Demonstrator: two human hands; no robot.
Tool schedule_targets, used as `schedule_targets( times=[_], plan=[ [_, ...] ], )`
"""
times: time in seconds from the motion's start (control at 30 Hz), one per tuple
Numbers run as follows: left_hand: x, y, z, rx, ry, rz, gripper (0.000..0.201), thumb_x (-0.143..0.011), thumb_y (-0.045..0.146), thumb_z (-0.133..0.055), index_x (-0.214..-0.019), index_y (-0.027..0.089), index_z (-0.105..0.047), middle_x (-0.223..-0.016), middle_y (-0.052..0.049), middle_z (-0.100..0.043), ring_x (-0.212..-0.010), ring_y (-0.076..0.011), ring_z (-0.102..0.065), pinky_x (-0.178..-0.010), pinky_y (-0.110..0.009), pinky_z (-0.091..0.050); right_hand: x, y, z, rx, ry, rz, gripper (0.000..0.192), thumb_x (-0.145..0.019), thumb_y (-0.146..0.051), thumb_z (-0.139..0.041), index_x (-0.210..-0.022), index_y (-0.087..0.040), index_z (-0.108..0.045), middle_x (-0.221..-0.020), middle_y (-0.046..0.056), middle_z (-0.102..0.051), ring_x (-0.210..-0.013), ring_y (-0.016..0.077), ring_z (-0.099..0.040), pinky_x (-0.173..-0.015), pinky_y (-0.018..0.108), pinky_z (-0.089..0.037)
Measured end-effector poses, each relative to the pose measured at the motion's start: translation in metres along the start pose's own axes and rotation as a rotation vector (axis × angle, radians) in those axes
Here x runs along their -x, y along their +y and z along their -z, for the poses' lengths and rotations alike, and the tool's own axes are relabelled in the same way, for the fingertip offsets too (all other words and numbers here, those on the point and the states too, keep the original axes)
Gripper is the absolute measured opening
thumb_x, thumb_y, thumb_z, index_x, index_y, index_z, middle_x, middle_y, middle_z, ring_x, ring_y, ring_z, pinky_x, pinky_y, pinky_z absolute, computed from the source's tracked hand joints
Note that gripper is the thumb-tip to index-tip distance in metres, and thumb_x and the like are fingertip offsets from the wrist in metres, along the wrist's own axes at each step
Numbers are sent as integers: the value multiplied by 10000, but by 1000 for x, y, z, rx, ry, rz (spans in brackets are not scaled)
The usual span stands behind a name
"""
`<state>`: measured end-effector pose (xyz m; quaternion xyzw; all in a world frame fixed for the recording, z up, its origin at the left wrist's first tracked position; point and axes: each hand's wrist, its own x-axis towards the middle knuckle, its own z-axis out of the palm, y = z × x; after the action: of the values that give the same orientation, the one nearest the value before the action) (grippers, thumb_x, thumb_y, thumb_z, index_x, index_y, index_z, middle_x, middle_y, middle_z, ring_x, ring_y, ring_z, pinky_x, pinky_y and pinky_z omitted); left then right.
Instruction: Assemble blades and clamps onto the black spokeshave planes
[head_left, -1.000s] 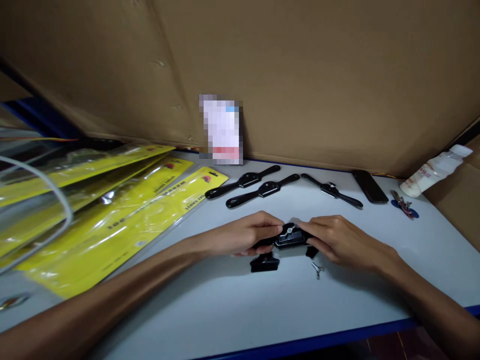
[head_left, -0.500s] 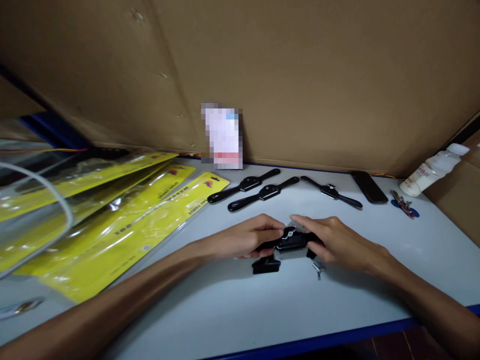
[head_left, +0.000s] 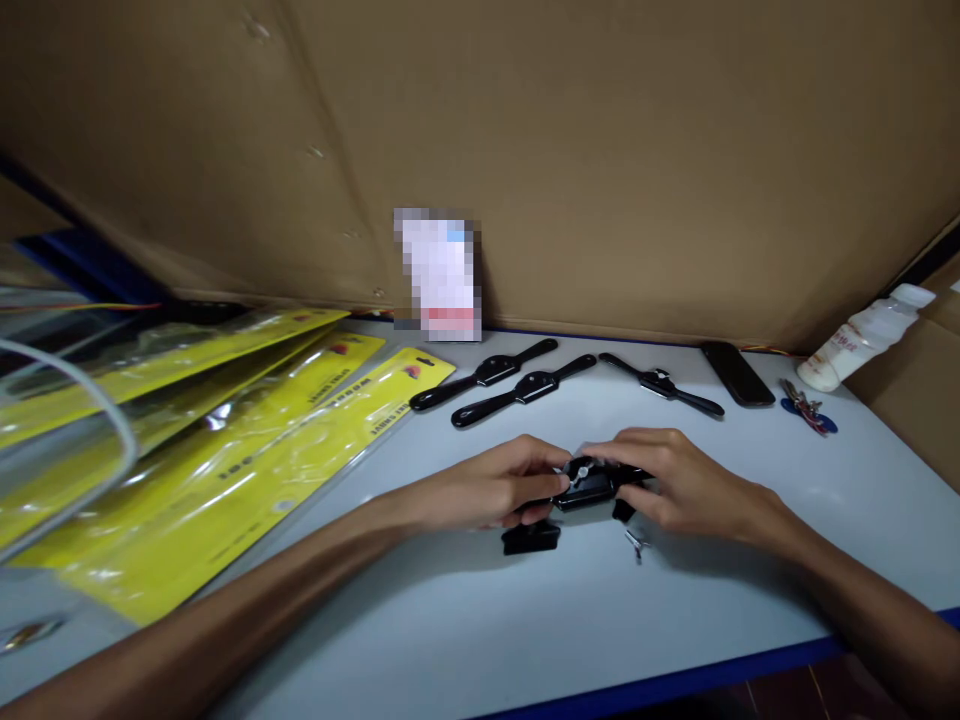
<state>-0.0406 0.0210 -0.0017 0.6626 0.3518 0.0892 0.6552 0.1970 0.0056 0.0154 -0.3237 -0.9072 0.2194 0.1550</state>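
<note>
Between my two hands, just above the table, is a black spokeshave (head_left: 589, 488) with a silver wing screw (head_left: 583, 472) on its middle. My left hand (head_left: 517, 482) is closed around its left handle, thumb beside the screw. My right hand (head_left: 656, 478) grips the right handle, its index finger reaching toward the screw. Below my left hand lies a black cap plate (head_left: 531, 538). Below my right fingers are a small black part (head_left: 622, 510), partly hidden, and a loose silver screw (head_left: 636, 545). Three more spokeshaves lie behind, the nearest (head_left: 525, 390) just beyond my hands.
Yellow blister packs (head_left: 247, 470) cover the left side, with a grey cable (head_left: 124, 420) looping over them. At the back right are a dark phone-like slab (head_left: 739, 373), keys (head_left: 808, 408) and a white bottle (head_left: 862, 338). A cardboard wall (head_left: 637, 180) rises behind.
My right index finger has moved closer over the spokeshave's middle, near the wing screw. My left thumb has shifted slightly down. The view has moved a little; the tools on the table stay put.
</note>
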Motion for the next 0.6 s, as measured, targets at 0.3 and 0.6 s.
schedule_targets(
  times=[0.3, 0.6],
  plan=[
    [-2, 1, -11, 82, -1, -79, 242, -875, 402, -531, -739, 210, -475, -579, 69, -422, -481, -85, -324, -414, -199, -237, -5, -5, -18, 308, 319, 227, 142, -978, -243, -568, -938, -137, -651, -920, 100, -685, -824, 196, -595, -734, 345, -502],
    [-1, 1, -12, 158, 64, -106, 325, -839, 512, -607, -786, 203, -522, -568, 92, -400, -434, -57, -252, -379, -182, -169, -7, -8, -18, 494, 408, 85, 340, -1044, -363, -449, -844, -144, -614, -720, 36, -652, -599, 135, -526, -569, 270, -364]
  ],
)
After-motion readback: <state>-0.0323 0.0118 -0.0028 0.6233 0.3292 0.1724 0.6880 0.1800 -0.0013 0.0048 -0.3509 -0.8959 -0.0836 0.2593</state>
